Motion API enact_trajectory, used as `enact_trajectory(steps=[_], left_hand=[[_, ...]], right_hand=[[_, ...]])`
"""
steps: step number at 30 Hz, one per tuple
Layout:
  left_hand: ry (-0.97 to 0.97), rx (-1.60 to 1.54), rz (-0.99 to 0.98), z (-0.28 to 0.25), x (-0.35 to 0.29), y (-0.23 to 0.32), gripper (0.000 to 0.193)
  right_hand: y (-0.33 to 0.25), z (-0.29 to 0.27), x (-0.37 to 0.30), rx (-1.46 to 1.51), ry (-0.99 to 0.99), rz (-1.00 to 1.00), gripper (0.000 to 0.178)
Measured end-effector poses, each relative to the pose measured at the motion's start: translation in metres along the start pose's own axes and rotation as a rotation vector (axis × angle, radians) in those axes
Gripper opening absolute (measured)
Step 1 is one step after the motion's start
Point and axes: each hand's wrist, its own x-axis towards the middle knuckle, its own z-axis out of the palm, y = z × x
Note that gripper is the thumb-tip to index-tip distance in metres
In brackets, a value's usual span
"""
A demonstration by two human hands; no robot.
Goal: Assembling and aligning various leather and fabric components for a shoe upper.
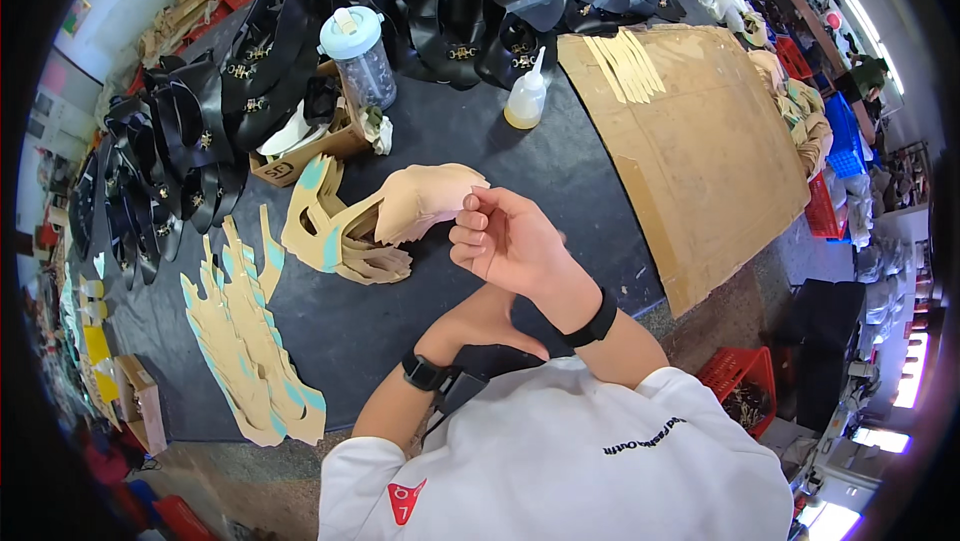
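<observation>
My right hand (515,244) is raised over the dark worktable, its fingers curled and fingertips pinched together. Whatever may be between them is too small to make out. Right at its fingertips lies a fanned stack of thin beige cut pieces (428,203). My left hand (485,321) is lower, partly behind the right wrist. Its thumb stretches out apart, while most of its fingers are hidden. Beside the beige stack is a bundle of curved tan shoe-part pieces (325,226) with turquoise patches. More tan strips with turquoise edges (245,331) are spread in overlapping rows at the left.
Black shoes with metal buckles (160,156) crowd the left and far sides. A lidded clear jar (362,66) stands by a small cardboard box (315,156). A squeeze bottle (526,99) holds yellowish liquid. At right, a cardboard sheet (700,156) bears several pale strips (625,66).
</observation>
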Motion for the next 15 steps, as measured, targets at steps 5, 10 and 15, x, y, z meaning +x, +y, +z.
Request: enact_trajectory(steps=[5,10,15], left_hand=[[0.017,0.247,0.244,0.012,0.025,0.006,0.091],[-0.006,0.112,-0.021,0.015,0.027,0.006,0.059],[0.107,0.038,0.014,0.016,0.029,0.011,0.051]], right_hand=[[-0.001,0.0,-0.005,0.044,0.03,-0.006,0.02],[-0.007,-0.017,-0.007,-0.111,0.138,-0.054,0.017],[-0.018,-0.045,-0.003,-1.969,0.071,-1.034,0.009]])
